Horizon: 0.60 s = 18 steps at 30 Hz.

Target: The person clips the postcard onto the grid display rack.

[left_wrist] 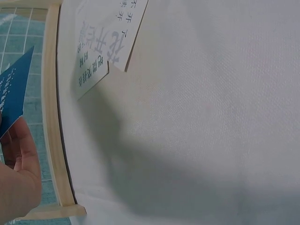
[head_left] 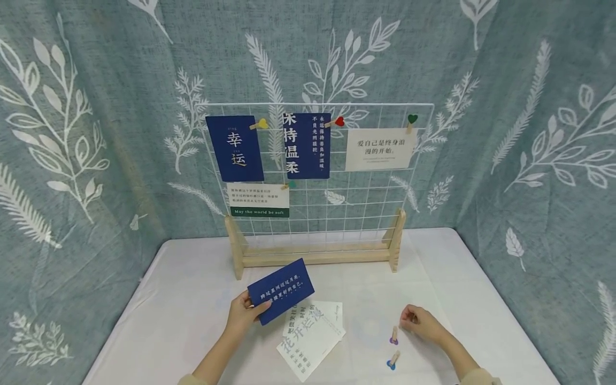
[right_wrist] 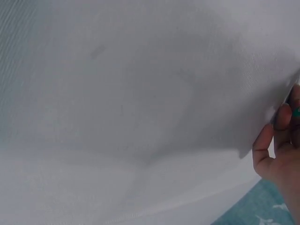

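A dark blue card with white writing (head_left: 284, 289) (left_wrist: 18, 93) is pinched between the thumb and fingers of my left hand (head_left: 244, 316) (left_wrist: 21, 176), tilted above the loose white cards (head_left: 317, 334) (left_wrist: 105, 28). My right hand (head_left: 423, 323) (right_wrist: 281, 145) is low over the table at the right, its fingers curled. In the right wrist view they pinch a small green thing (right_wrist: 296, 112), mostly hidden. Just left of this hand lie a wooden clip with a purple end (head_left: 394, 335) and, nearer the front, one with a blue end (head_left: 393, 360).
Behind both hands stands a white wire grid (head_left: 370, 195) on a wooden base (head_left: 317, 259). Clips hold blue cards (head_left: 236, 149) (head_left: 317, 147), a white card (head_left: 377, 149) and a white-and-green card (head_left: 259, 200) on it. Patterned cloth (head_left: 120, 160) surrounds the white table (head_left: 192, 267).
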### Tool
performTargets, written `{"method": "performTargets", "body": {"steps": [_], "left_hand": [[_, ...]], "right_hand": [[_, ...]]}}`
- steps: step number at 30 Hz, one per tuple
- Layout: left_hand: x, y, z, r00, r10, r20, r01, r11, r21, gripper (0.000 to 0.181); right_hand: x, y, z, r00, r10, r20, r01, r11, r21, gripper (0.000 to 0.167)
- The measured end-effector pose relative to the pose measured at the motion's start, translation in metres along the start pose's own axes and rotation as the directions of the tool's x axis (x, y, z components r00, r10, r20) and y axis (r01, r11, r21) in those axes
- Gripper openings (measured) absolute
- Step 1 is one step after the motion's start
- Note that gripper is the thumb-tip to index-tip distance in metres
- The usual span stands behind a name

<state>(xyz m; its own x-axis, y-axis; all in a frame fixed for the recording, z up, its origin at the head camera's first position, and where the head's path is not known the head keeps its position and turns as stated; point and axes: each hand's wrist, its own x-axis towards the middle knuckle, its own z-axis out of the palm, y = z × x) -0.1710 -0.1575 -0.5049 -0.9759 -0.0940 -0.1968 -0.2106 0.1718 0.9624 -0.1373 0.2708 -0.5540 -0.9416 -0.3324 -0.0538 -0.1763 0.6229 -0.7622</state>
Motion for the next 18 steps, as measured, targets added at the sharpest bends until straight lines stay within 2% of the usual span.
{"method": "performTargets", "body": {"steps": [5, 10, 15, 18], "left_hand": [[0.0, 0.001, 0.001, 1.0, 0.001, 0.001, -0.001, 1.0, -0.013, 0.039], [0.002, 0.003, 0.002, 1.0, 0.008, 0.005, -0.008, 1.0, -0.022, 0.04], [0.001, 0.002, 0.001, 1.0, 0.005, -0.005, -0.005, 0.999, -0.042, 0.042], [0.002, 0.001, 0.003, 1.0, 0.003, 0.002, -0.003, 0.999, -0.049, 0.043]], "right_hand": [[0.004, -0.004, -0.004, 0.998, 0.016, -0.056, -0.017, 1.0, -0.019, 0.007], [0.011, -0.012, -0.01, 0.991, 0.029, -0.128, -0.028, 1.0, 0.008, 0.009], [0.016, -0.02, -0.006, 0.982, 0.041, -0.186, -0.037, 0.999, 0.028, 0.015], [0.017, -0.025, -0.004, 0.972, 0.031, -0.231, -0.027, 0.999, 0.024, 0.012]]}}
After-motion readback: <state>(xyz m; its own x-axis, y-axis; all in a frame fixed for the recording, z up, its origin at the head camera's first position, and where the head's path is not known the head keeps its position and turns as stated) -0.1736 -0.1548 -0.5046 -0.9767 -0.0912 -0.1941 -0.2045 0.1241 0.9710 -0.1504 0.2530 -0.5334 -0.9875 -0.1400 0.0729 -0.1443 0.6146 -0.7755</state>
